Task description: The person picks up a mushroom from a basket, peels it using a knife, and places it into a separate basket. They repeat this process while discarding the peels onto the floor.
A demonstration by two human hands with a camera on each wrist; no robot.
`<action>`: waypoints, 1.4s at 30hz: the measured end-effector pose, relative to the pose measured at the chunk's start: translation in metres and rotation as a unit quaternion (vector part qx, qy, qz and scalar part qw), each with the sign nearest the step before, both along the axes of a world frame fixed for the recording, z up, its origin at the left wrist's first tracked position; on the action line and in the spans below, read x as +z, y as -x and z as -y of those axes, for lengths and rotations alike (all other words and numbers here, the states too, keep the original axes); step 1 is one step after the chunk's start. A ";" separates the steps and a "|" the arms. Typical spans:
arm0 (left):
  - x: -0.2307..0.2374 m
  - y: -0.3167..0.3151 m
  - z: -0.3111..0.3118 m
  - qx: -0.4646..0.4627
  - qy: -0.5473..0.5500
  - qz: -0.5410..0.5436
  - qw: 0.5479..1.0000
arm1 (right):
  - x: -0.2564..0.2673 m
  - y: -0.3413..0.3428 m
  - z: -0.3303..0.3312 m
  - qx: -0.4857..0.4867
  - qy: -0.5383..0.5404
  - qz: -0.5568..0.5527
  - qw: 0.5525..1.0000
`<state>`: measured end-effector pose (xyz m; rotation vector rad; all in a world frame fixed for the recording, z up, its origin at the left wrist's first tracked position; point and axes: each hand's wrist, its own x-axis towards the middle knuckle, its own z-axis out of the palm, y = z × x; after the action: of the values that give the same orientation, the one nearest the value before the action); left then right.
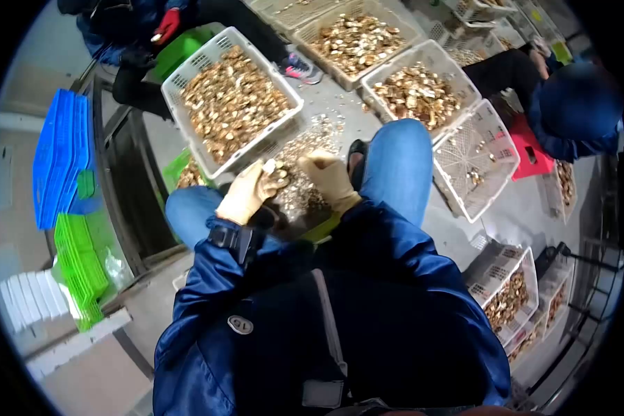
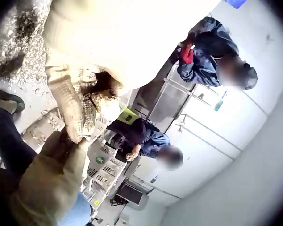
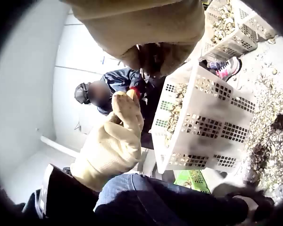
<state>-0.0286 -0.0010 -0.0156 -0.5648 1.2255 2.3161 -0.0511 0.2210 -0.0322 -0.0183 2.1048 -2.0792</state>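
Note:
Gloved in cream, the left hand [image 1: 245,194] [image 2: 108,42] [image 3: 114,143] has its fingers curled round a small whitish piece [image 1: 270,166], above the wearer's left knee. Close on its right is the right hand [image 1: 331,182] [image 2: 49,176] [image 3: 146,28], in the same kind of glove, its fingers curled in; their undersides look dark in the right wrist view, and whether they hold anything is hidden. Below and beyond both hands, a heap of small pale pieces [image 1: 310,149] [image 3: 269,136] lies spread on the floor between the wearer's feet.
A white crate full of brown pieces [image 1: 290,99] [image 3: 207,117] stands ahead on the left. More filled crates [image 1: 470,82] are at the right, beside a nearly bare one [image 1: 507,165]. Two other people sit nearby. Blue and green baskets [image 1: 80,253] are at far left.

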 end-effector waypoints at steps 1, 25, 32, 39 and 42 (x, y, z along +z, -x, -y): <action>0.000 0.002 0.001 -0.008 -0.043 0.017 0.999 | 0.001 -0.001 0.000 0.007 0.008 0.017 1.000; -0.016 0.054 -0.027 -0.049 0.213 0.046 0.975 | -0.024 -0.011 -0.007 0.098 -0.263 -0.245 0.928; 0.067 0.180 -0.126 -0.087 0.044 -0.240 0.966 | -0.016 -0.009 -0.002 0.144 -0.244 -0.197 0.939; 0.015 0.114 -0.062 -0.120 0.128 -0.148 0.973 | -0.018 -0.008 0.002 0.279 -0.331 -0.144 0.890; -0.036 0.072 0.019 -0.075 0.173 -0.066 0.980 | -0.022 -0.009 0.006 0.309 -0.338 -0.069 0.886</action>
<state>-0.1002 -0.0199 -0.0520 -0.4197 1.6911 2.0545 -0.0424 0.2153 -0.0544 -0.6566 2.3653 -0.9590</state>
